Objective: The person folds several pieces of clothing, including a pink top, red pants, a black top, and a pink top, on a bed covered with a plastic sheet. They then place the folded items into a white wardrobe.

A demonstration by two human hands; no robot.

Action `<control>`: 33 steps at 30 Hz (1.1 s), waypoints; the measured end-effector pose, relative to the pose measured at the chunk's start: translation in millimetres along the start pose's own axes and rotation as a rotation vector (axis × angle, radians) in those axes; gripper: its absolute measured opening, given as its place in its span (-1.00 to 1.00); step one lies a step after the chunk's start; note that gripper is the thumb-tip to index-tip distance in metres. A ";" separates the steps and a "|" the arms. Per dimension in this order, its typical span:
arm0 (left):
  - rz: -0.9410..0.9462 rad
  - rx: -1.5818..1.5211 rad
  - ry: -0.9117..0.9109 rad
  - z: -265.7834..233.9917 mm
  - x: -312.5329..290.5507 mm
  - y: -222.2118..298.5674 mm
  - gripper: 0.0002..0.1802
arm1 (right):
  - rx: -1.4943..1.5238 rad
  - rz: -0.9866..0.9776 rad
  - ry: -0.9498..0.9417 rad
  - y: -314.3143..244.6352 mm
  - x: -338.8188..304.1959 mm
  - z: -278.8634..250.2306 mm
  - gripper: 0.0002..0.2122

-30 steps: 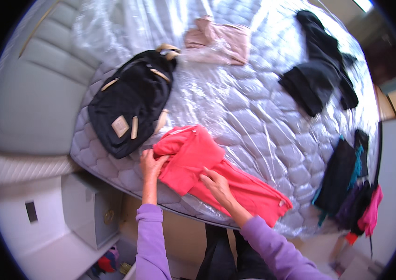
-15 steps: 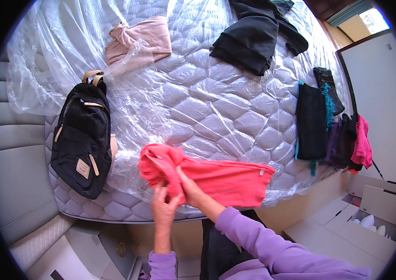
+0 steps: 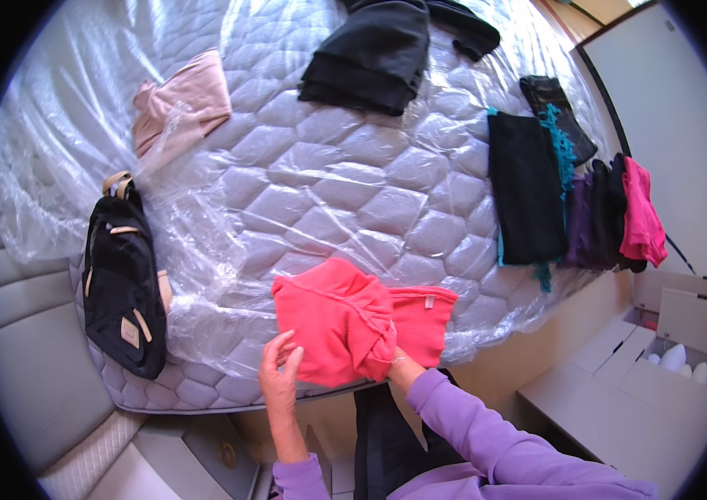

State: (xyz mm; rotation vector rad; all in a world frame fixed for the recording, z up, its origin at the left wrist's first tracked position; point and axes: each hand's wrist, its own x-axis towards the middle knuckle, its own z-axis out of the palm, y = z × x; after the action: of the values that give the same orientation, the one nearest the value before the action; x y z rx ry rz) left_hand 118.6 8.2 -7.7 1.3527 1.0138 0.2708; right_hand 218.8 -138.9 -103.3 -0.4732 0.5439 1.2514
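The coral garment (image 3: 324, 321), bunched half a second ago, has been opened into a broader fold just right of the left fingers (image 3: 277, 344); more of its length is thus covered. The left fingers are held curved, parted and apparently free. The right hand (image 3: 402, 364) is tucked behind cloth; its grasp cannot be told.

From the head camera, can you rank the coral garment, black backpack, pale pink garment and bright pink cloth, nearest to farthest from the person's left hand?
From the left hand:
1. Coral garment: right beside it, to its right.
2. Black backpack: to its left.
3. Pale pink garment: upper left, beyond the backpack.
4. Bright pink cloth: far right.
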 end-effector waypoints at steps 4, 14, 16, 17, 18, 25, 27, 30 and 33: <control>0.321 0.667 -0.069 46.3 -3.3 -6.3 -0.51 | 0.065 -0.008 0.037 -2.5 -3.6 0.5 -0.66; 0.352 0.688 -0.215 102.1 -52.0 0.6 -0.39 | 0.231 -0.088 0.151 -14.1 -52.9 -36.9 -0.63; 0.365 0.672 -0.279 116.8 -55.1 -1.3 -0.40 | 0.256 -0.129 0.203 -22.0 -64.6 -47.6 -0.62; 0.364 0.696 -0.303 124.8 -53.5 -5.4 -0.41 | 0.258 -0.155 0.230 -28.2 -67.8 -52.2 -0.62; 0.358 0.717 -0.319 130.6 -51.6 -11.4 -0.41 | 0.271 -0.175 0.257 -33.3 -68.5 -55.9 -0.62; 0.350 0.736 -0.363 138.0 -47.7 -34.2 -0.41 | -0.059 -0.390 0.500 -68.5 -117.2 -37.1 -0.49; 0.297 0.673 -0.324 128.6 -45.5 -26.7 -0.42 | -0.067 -0.393 0.657 -76.3 -130.5 -56.2 -0.52; 0.256 0.600 -0.104 104.7 -37.7 -21.0 -0.40 | -0.405 -0.450 0.758 -85.9 -144.5 -56.4 -0.53; 0.039 0.418 0.139 68.6 -21.9 -50.5 -0.37 | -0.886 -0.517 0.892 -81.1 -136.6 -48.0 -0.45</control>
State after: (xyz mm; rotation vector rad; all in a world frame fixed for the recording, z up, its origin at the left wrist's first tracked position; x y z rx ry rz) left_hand 137.0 -66.3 -50.5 1.7504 1.2056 0.1888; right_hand 261.2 -291.2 -52.7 -1.8426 0.5178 0.6657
